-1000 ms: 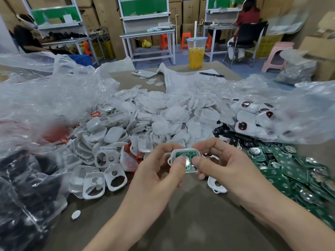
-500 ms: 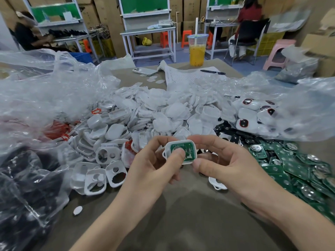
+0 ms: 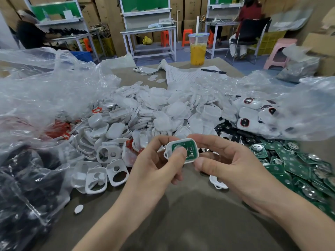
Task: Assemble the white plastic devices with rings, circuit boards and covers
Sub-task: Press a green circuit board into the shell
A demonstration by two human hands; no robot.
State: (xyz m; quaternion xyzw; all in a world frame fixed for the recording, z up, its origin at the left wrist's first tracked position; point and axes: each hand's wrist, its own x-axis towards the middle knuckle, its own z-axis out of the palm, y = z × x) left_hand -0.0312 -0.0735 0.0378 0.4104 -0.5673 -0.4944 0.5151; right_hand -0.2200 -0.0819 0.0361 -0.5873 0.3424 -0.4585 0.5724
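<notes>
Held above the worktop point(image 3: 181, 223): white housing point(image 3: 188, 159) with a green circuit board point(image 3: 190, 147) seated in it. Left hand point(image 3: 154, 171): fingers point(image 3: 178, 154) curl at the housing's left edge, thumb pressing on the board. Right hand point(image 3: 235, 169): fingers point(image 3: 208, 140) pinch the housing's right edge, index above, thumb below.

Beyond and right of the housing: clear bag point(image 3: 304, 109) holding finished devices point(image 3: 244, 122) with dark windows. Left of the housing: second bag point(image 3: 27, 178) holding black parts. Far behind the housing: cup point(image 3: 198, 48), part-filled with orange drink.
</notes>
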